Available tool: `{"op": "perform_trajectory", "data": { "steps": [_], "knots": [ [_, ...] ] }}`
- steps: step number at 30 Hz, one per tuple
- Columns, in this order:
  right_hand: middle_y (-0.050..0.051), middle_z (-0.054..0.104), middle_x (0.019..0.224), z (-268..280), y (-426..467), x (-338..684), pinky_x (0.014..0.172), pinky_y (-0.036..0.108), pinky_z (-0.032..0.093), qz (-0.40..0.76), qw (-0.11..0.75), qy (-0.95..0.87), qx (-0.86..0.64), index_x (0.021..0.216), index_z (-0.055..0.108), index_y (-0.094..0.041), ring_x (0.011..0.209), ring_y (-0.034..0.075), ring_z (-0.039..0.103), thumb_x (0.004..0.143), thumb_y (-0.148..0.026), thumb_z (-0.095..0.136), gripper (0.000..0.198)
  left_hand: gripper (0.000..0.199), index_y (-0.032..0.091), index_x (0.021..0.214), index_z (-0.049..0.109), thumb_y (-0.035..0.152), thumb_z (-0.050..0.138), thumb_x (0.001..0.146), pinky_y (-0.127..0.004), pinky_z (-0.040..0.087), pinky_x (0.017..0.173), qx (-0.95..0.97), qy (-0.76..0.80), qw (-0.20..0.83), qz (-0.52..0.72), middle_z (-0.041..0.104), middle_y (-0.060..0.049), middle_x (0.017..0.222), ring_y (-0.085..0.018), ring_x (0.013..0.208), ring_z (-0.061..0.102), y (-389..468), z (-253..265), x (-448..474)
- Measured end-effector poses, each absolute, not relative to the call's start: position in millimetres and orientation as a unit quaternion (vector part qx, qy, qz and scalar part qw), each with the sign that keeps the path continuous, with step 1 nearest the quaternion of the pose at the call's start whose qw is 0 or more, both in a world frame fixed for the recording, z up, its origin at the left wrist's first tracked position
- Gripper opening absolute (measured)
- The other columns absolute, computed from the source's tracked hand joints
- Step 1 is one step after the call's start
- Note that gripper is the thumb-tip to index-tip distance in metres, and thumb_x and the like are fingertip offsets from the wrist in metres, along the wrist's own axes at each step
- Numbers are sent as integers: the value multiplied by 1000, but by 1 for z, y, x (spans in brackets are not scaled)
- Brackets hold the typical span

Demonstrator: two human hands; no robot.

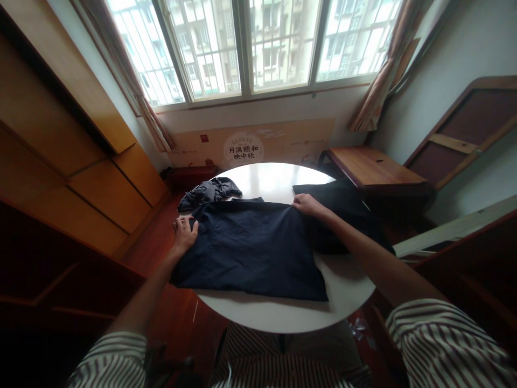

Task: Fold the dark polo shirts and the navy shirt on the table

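Note:
A dark navy garment (250, 248) lies spread and folded flat across the round white table (266, 318), its left part reaching past the table's rim. What kind of garment it is cannot be made out. At its upper left edge, my left hand (185, 233) rests with fingers apart, the thumb touching the cloth. My right hand (310, 206) pinches the garment's upper right corner. Under my right forearm and to the right lies a black cloth (339, 202). Behind my left hand sits a crumpled grey garment (212, 191).
A low wooden table (379, 167) stands at the back right, next to a leaning wooden-framed panel (468, 129). Wooden cabinets (109, 188) line the left side. A printed banner (250, 143) runs along the wall below the barred windows. Small clear scraps (359, 326) lie on the floor.

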State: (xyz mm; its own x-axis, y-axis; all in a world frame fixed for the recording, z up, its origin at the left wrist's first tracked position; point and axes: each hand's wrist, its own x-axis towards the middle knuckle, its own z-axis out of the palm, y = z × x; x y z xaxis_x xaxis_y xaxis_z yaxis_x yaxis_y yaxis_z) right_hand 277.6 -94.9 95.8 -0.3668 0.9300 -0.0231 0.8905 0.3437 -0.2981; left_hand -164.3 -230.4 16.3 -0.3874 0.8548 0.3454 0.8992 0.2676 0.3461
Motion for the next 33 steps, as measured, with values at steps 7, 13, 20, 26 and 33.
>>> {"op": "perform_trajectory", "data": {
  "steps": [7, 13, 20, 26, 33],
  "knots": [
    [12, 62, 122, 94, -127, 259, 93, 39, 51, 104, 105, -844, -516, 116, 65, -18, 106, 22, 62, 96, -35, 58, 26, 62, 9, 128, 50, 53, 52, 84, -50, 37, 104, -505, -841, -7, -196, 55, -26, 127, -39, 127, 49, -266, 39, -168],
    [17, 54, 140, 60, -202, 223, 108, 47, 40, 87, 95, -938, -321, 133, 60, -16, 128, 34, 51, 97, -42, 52, 45, 81, 11, 122, 54, 75, 55, 73, -42, 52, 79, -412, -885, -158, -147, 70, -20, 98, -38, 95, 69, -331, 60, -170],
    [18, 40, 153, 46, -200, 222, 109, 64, 30, 88, 81, -914, -386, 146, 47, -19, 139, 42, 37, 100, -53, 38, 58, 76, 13, 103, 60, 75, 67, 61, -32, 53, 57, -286, -830, -371, -302, 72, -10, 82, -29, 72, 71, -365, 43, -159],
    [18, 58, 137, 64, -151, 213, 112, 39, 37, 79, 96, -933, -338, 127, 61, -11, 132, 27, 50, 101, -29, 40, 38, 56, 15, 79, 70, 67, 73, 62, -30, 49, 45, -288, -805, -398, -331, 67, -6, 61, -27, 60, 68, -365, 38, -156],
    [10, 31, 160, 61, -136, 122, 116, 56, 26, 109, 71, -946, -298, 149, 41, -16, 147, 30, 26, 103, -38, 33, 52, 51, 13, 80, 72, 60, 79, 62, -30, 58, 67, -305, -792, -392, -356, 75, -10, 80, -29, 81, 74, -357, 21, -170]
  ]
}}
